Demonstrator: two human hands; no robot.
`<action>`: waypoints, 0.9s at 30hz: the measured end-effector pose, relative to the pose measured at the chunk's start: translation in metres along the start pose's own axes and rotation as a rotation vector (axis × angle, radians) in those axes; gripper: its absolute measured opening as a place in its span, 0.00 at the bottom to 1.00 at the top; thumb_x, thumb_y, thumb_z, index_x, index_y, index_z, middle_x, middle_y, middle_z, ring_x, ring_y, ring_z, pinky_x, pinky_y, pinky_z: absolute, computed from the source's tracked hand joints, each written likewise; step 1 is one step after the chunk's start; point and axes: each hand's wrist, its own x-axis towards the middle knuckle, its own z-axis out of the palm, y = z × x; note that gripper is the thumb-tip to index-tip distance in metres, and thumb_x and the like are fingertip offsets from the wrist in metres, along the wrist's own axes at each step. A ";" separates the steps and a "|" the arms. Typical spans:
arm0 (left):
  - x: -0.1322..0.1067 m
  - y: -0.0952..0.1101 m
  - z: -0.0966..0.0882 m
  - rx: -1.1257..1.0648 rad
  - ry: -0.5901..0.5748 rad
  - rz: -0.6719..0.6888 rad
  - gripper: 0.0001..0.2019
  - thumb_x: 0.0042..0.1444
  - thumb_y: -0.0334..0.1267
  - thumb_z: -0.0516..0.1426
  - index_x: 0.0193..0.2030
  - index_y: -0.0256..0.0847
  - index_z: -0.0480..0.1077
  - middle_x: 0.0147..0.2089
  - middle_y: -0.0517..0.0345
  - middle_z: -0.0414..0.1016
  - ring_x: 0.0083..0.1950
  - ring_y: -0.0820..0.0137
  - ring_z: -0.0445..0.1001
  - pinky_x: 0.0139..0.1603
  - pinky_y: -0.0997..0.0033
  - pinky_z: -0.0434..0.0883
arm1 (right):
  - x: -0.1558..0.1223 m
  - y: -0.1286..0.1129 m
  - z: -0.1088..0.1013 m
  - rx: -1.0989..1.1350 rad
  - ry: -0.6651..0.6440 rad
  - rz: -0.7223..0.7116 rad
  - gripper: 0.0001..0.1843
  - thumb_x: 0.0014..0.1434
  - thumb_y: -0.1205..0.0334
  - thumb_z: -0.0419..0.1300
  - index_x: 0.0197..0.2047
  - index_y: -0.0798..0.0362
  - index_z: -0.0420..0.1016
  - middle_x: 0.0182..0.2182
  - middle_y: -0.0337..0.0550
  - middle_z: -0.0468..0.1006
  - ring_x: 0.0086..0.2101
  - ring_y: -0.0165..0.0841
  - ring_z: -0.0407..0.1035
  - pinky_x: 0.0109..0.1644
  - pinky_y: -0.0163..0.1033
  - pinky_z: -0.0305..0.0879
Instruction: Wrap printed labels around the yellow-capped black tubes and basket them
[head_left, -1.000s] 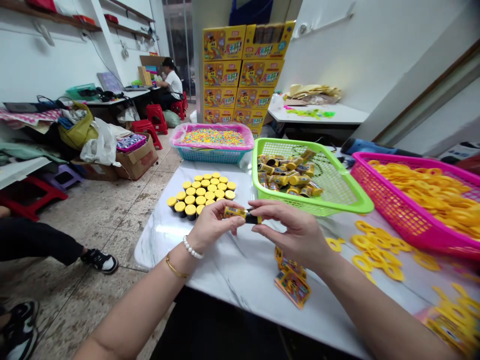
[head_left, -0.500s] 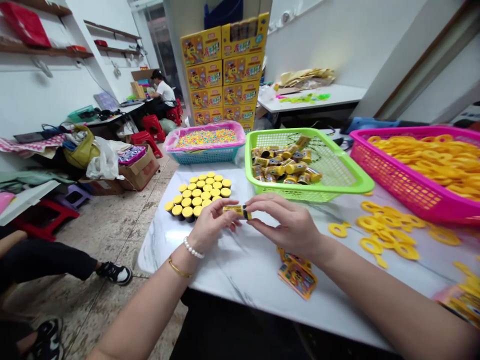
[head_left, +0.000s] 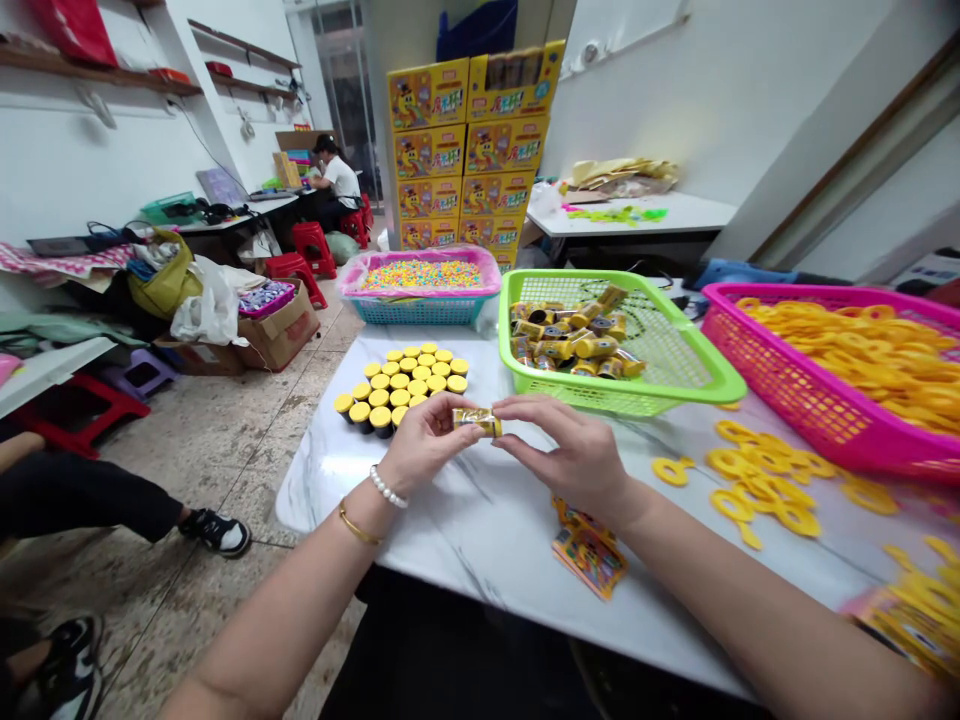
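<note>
Between my two hands, above the marble-patterned table (head_left: 442, 545), is a small yellow tube (head_left: 477, 421) with a printed label, lying sideways. My left hand (head_left: 427, 437) is closed around its left end, thumb along the front. Fingertips and thumb of my right hand (head_left: 574, 450) pinch the right end. Just beyond my left hand stand several black cups with yellow lids (head_left: 397, 397) in a cluster. Behind my right hand, a green basket (head_left: 626, 390) holds several labelled yellow tubes (head_left: 596, 346). Below my right wrist lie printed cards (head_left: 590, 560).
Yellow plastic rings with handles (head_left: 757, 475) lie on the right, before a pink basket (head_left: 810, 400) full of similar ones. A lined basket (head_left: 420, 310) of coloured beads stands at the back. Yellow boxes (head_left: 427, 155) are stacked behind. A person (head_left: 337, 185) sits far left.
The tube has turned slightly in my fingers, showing a shinier side of its label. My hands stay close together around it. The whole view has shifted slightly.
</note>
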 end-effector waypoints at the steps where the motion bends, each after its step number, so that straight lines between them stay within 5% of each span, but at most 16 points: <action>1: 0.000 -0.002 0.000 -0.005 -0.003 0.033 0.20 0.44 0.45 0.71 0.39 0.36 0.74 0.32 0.58 0.75 0.32 0.74 0.70 0.34 0.73 0.68 | 0.000 -0.001 0.000 0.037 0.001 0.076 0.10 0.59 0.65 0.66 0.45 0.48 0.78 0.40 0.44 0.83 0.40 0.37 0.79 0.47 0.43 0.78; 7: -0.002 -0.004 -0.001 0.067 -0.053 0.135 0.16 0.50 0.43 0.68 0.41 0.37 0.74 0.37 0.54 0.77 0.37 0.71 0.73 0.40 0.70 0.69 | 0.001 -0.007 0.000 0.238 -0.010 0.353 0.10 0.52 0.60 0.71 0.40 0.50 0.82 0.36 0.43 0.84 0.36 0.36 0.79 0.40 0.41 0.78; 11: -0.007 0.001 -0.001 0.306 -0.069 0.226 0.13 0.54 0.42 0.65 0.43 0.38 0.76 0.39 0.53 0.79 0.37 0.70 0.73 0.41 0.70 0.69 | 0.004 -0.014 0.001 0.511 -0.097 0.787 0.17 0.47 0.51 0.74 0.34 0.54 0.81 0.29 0.44 0.83 0.30 0.36 0.79 0.38 0.42 0.79; 15: -0.006 0.004 0.002 0.254 -0.059 0.104 0.19 0.54 0.52 0.63 0.40 0.37 0.74 0.32 0.55 0.78 0.30 0.72 0.72 0.33 0.71 0.70 | 0.008 -0.011 0.001 0.777 -0.236 1.014 0.24 0.45 0.43 0.73 0.31 0.56 0.78 0.27 0.44 0.82 0.28 0.33 0.78 0.36 0.41 0.79; 18: -0.003 0.002 0.006 0.079 -0.014 -0.085 0.25 0.51 0.61 0.62 0.35 0.38 0.68 0.26 0.59 0.74 0.22 0.75 0.69 0.24 0.74 0.67 | 0.010 -0.002 -0.005 0.762 -0.283 0.957 0.23 0.49 0.43 0.71 0.35 0.55 0.80 0.31 0.45 0.83 0.29 0.31 0.78 0.35 0.39 0.78; 22: -0.002 -0.001 0.009 -0.011 0.005 -0.240 0.29 0.47 0.65 0.62 0.38 0.39 0.66 0.22 0.62 0.73 0.16 0.77 0.65 0.16 0.78 0.59 | 0.010 0.006 -0.010 0.663 -0.225 0.709 0.24 0.49 0.54 0.73 0.50 0.48 0.80 0.47 0.45 0.82 0.39 0.34 0.78 0.44 0.42 0.77; 27: -0.003 0.000 0.003 -0.230 -0.171 -0.391 0.28 0.44 0.60 0.67 0.37 0.35 0.71 0.23 0.60 0.74 0.18 0.77 0.69 0.18 0.79 0.64 | 0.003 0.003 0.002 0.606 -0.142 0.513 0.09 0.49 0.54 0.73 0.34 0.47 0.85 0.36 0.43 0.82 0.38 0.34 0.77 0.44 0.40 0.76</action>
